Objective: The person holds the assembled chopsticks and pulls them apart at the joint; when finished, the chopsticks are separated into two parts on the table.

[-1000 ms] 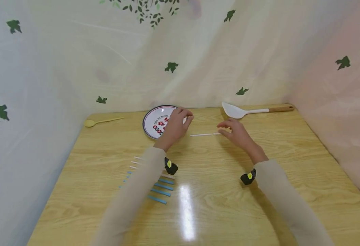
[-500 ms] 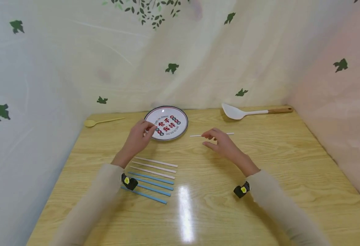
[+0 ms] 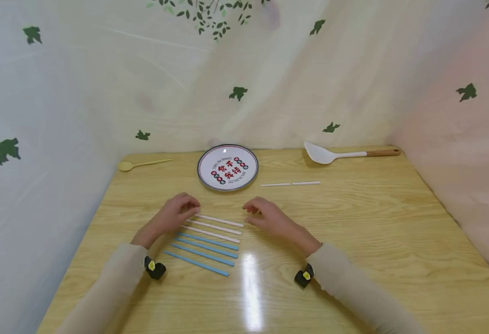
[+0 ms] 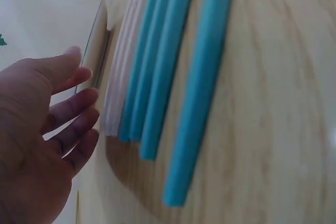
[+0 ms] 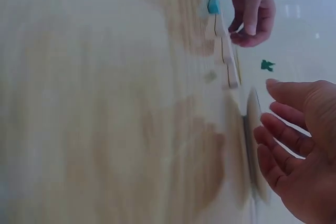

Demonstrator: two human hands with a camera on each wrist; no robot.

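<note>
Three pale pink chopsticks (image 3: 214, 227) and several blue chopsticks (image 3: 202, 253) lie side by side in a slanted row on the wooden table. My left hand (image 3: 176, 213) hovers at the far left ends of the pink ones, fingers loosely bent. In the left wrist view, that hand (image 4: 47, 114) has nothing between its thumb and fingers, and the blue chopsticks (image 4: 202, 87) lie beside it. Near the pink chopsticks' right ends is my right hand (image 3: 269, 215), relaxed. The right wrist view likewise shows the right hand (image 5: 299, 145) holding nothing.
A round plate (image 3: 246, 178) with red lettering stands behind the row. Two short white sticks (image 3: 275, 184) lie end to end right of it. A white spatula (image 3: 321, 155) with a wooden handle rests at the back right, a yellow spoon (image 3: 126, 166) at the back left.
Both hands have drawn back toward the chopstick row: the left from over the plate, down and leftward; the right from the short white sticks, down and leftward. Those sticks stay on the table.
</note>
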